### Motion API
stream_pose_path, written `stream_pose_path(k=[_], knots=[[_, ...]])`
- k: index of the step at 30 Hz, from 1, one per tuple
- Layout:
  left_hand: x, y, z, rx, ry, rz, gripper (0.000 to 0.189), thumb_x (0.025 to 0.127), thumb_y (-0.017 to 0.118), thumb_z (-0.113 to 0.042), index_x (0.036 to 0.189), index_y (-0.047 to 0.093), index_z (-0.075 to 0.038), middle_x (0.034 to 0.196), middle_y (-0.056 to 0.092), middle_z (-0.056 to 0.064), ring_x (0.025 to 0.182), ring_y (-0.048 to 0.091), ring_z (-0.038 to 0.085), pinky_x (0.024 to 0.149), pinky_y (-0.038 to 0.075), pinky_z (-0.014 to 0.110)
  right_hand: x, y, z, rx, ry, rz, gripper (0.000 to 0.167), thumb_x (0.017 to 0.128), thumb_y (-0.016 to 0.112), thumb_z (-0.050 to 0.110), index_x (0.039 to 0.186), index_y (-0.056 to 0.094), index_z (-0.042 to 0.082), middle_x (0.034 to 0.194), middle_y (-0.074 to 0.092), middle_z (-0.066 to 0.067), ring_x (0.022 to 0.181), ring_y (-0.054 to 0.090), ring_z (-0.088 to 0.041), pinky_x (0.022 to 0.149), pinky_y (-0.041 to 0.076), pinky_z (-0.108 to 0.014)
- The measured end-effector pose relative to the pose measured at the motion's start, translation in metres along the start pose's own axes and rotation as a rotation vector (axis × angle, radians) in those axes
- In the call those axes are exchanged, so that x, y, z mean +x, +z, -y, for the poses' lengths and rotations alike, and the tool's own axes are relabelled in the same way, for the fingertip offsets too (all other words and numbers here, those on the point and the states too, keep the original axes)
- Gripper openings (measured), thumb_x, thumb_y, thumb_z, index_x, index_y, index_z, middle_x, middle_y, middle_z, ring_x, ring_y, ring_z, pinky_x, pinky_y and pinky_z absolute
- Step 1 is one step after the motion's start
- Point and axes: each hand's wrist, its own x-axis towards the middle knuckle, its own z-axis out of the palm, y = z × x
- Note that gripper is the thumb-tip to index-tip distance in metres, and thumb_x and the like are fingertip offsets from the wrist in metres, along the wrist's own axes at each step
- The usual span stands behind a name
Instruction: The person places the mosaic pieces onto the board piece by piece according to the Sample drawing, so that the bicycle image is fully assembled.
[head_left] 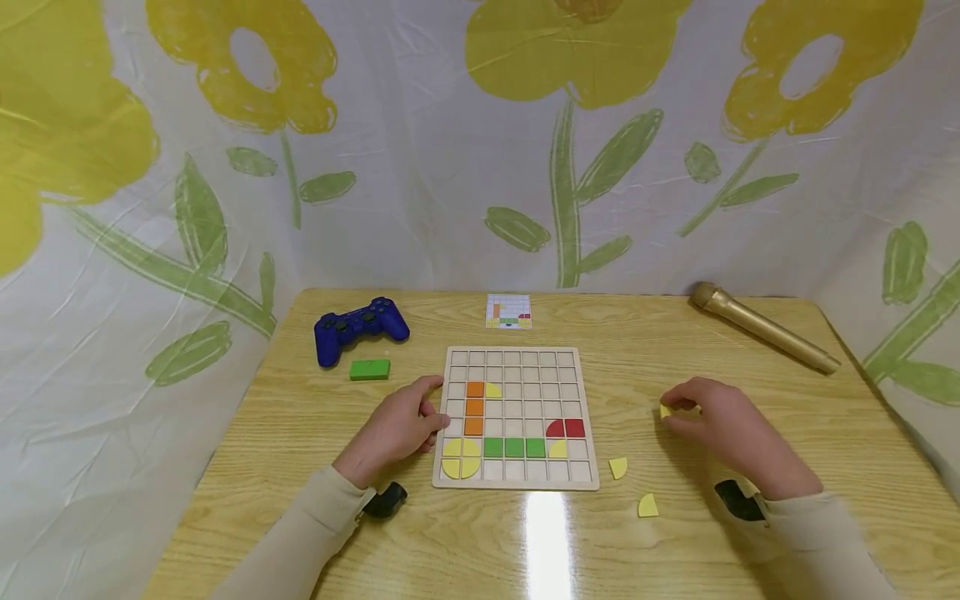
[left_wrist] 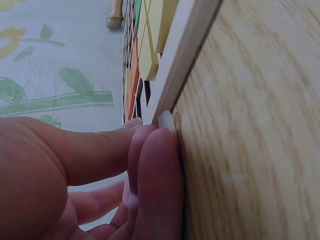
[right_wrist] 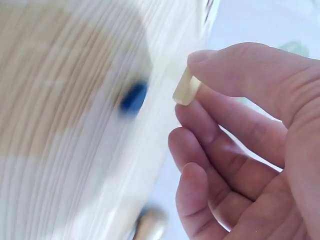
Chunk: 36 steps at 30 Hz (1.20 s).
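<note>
My left hand (head_left: 393, 429) holds the left edge of a square wooden grid board (head_left: 517, 486), thumb at the top of the rim and curled fingers against its side. Off the board's right side, my right hand (head_left: 723, 425) pinches a yellow quarter-circle tile (right_wrist: 186, 90) between thumb and fingertips, above the table. On the board sit an orange column (head_left: 474, 407), a green row (head_left: 514, 448), two red tiles (head_left: 574, 428), a yellow circle of quarter tiles (head_left: 461, 458) and two single yellow quarters. Two loose yellow quarter tiles (head_left: 618, 467) lie right of the board.
A small card (head_left: 508, 311) with a coloured grid pattern lies behind the board. At the back left are a blue game controller (head_left: 362, 328) and a green block (head_left: 370, 370). A gold microphone (head_left: 765, 327) lies back right. A flower-patterned curtain (head_left: 420, 167) borders the wooden table (head_left: 300, 433).
</note>
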Motion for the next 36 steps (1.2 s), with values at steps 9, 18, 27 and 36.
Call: stream_pose_path(k=[9, 18, 27, 36], knots=[[0.0, -0.001, 0.0, -0.013, 0.003, 0.007, 0.068, 0.104, 0.072, -0.011, 0.165, 0.043, -0.013, 0.092, 0.065, 0.009, 0.065, 0.063, 0.019, 0.06, 0.051, 0.03, 0.006, 0.024, 0.052, -0.015, -0.095, -0.016, 0.016, 0.094, 0.083, 0.015, 0.109, 0.081, 0.011, 0.104, 0.076, 0.002, 0.098, 0.071, -0.018, 0.088, 0.062, -0.042], [0.001, -0.001, 0.0, -0.018, 0.0, 0.005, 0.068, 0.104, 0.072, -0.011, 0.165, 0.043, -0.013, 0.091, 0.065, 0.008, 0.065, 0.063, 0.019, 0.06, 0.051, 0.03, 0.009, 0.046, 0.082, -0.029, -0.142, 0.016, 0.013, 0.093, 0.085, 0.018, 0.105, 0.082, 0.015, 0.104, 0.076, 0.005, 0.097, 0.068, -0.011, 0.09, 0.063, -0.039], [0.001, 0.0, -0.001, -0.008, 0.004, 0.005, 0.068, 0.104, 0.073, -0.011, 0.165, 0.043, -0.013, 0.091, 0.065, 0.008, 0.065, 0.063, 0.019, 0.059, 0.05, 0.03, 0.009, 0.058, 0.095, -0.085, -0.174, 0.01, 0.019, 0.089, 0.091, 0.024, 0.102, 0.082, 0.016, 0.102, 0.075, 0.005, 0.094, 0.065, -0.01, 0.088, 0.062, -0.037], [0.001, 0.0, 0.0, -0.004, -0.002, 0.0, 0.068, 0.104, 0.073, -0.011, 0.165, 0.043, -0.013, 0.091, 0.065, 0.008, 0.065, 0.063, 0.018, 0.06, 0.051, 0.03, 0.011, 0.066, 0.098, -0.084, -0.192, 0.031, 0.018, 0.087, 0.091, 0.019, 0.102, 0.082, 0.015, 0.097, 0.072, 0.008, 0.087, 0.055, -0.006, 0.08, 0.058, -0.029]])
